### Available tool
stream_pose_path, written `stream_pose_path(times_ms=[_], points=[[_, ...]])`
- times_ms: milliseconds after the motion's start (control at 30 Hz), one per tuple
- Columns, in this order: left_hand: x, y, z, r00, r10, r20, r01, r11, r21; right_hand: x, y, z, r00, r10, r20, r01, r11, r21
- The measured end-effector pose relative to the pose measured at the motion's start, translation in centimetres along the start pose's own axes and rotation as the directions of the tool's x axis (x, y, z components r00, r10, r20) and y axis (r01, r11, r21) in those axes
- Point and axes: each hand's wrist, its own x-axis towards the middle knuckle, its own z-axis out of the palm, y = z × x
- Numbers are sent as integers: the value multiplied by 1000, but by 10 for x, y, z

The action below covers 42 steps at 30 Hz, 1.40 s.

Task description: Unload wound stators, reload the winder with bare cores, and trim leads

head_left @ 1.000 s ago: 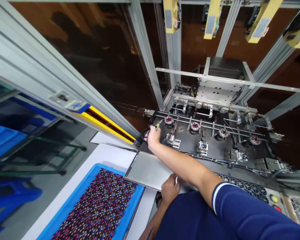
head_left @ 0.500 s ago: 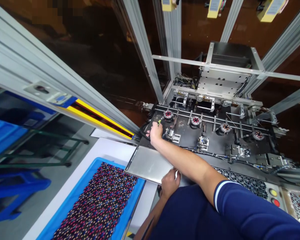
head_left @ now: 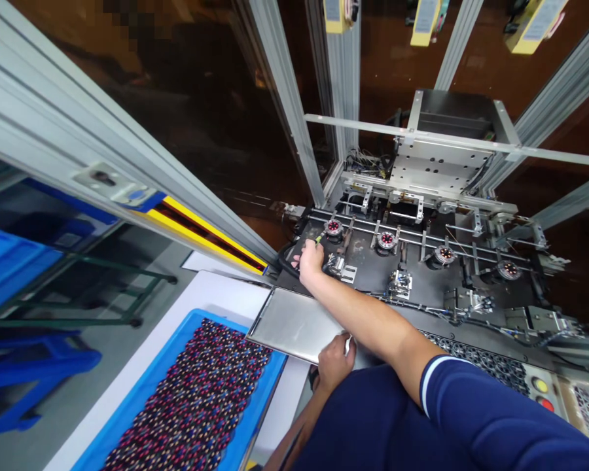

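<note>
Edged slightly closer to the leftmost round black-and-red part, our right hand pinches a slim yellow-green tool beside it; our left hand curls at the flat silver metal tray; we can't tell its grip.

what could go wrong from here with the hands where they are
The thin yellow-green tool in the right hand might slip and scratch the nearest round part. That hand could be pinched if the machine moved. The left hand, at the edge of the metal tray, might jolt it.
</note>
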Motion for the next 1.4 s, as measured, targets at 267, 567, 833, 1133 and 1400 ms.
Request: stream_pose_path(times_ms=[267,567,833,1133,1400], points=[[2,2,-2,1000,-12,10,12,1000,6,-10,-16,3,996,-21,83,22,1000,-19],[6,-7,9,985,-123,119,117,992,53,-141,-23,-80,667,83,740,61,984,-166],[0,-1,0,997,-77,23,77,997,12,-88,-46,-167,948,-109,299,117,993,-10],[2,3,-6,995,-9,-95,11,1000,20,-34,-43,-164,991,-127,29,124,987,104],[2,4,-6,995,-23,-100,25,999,20,-21,-46,-166,995,-99,-6,99,986,137]])
